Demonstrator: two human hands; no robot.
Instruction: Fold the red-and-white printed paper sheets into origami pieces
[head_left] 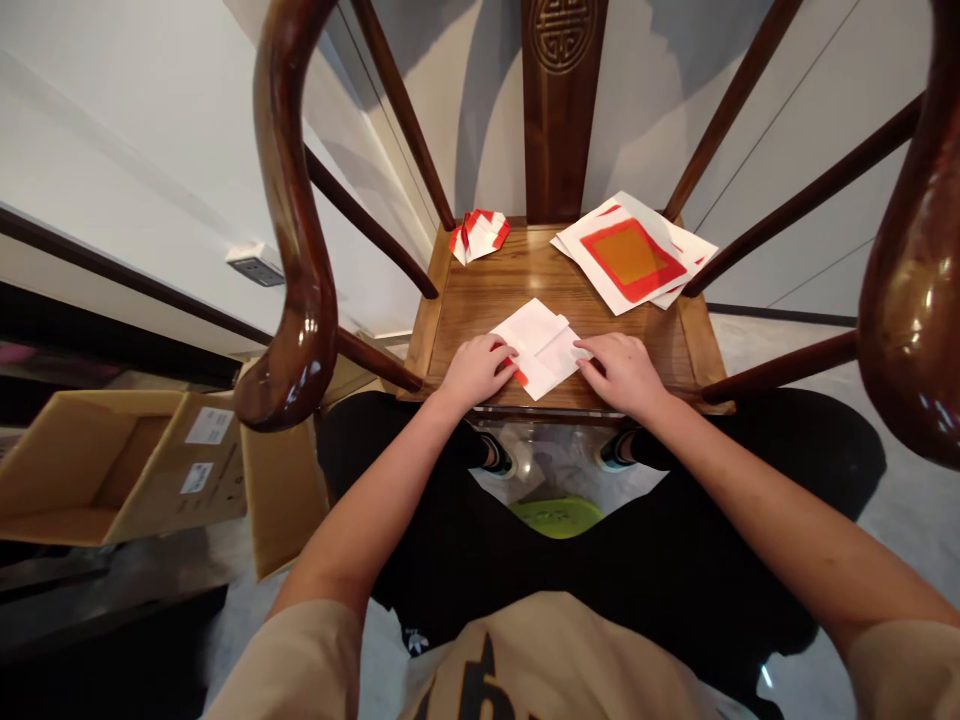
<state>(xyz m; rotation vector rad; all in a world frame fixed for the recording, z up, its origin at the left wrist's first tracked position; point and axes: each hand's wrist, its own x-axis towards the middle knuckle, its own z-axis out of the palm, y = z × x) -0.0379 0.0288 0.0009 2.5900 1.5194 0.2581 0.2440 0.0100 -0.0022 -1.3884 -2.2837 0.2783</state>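
- A folded white-and-red paper square (536,345) is laid on the brown wooden chair seat (517,278).
- Its nine-o'clock side is touched by the left grip (478,370), its three-o'clock by the right grip (621,372).
- Whether either is closed cannot be told.

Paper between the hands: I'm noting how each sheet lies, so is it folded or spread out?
Folded: the paper has a flap lying across its right part, and red shows beside the left hand.

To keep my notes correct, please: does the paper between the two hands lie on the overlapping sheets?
No, the white paper lies on the wooden seat, apart from the overlapping sheets.
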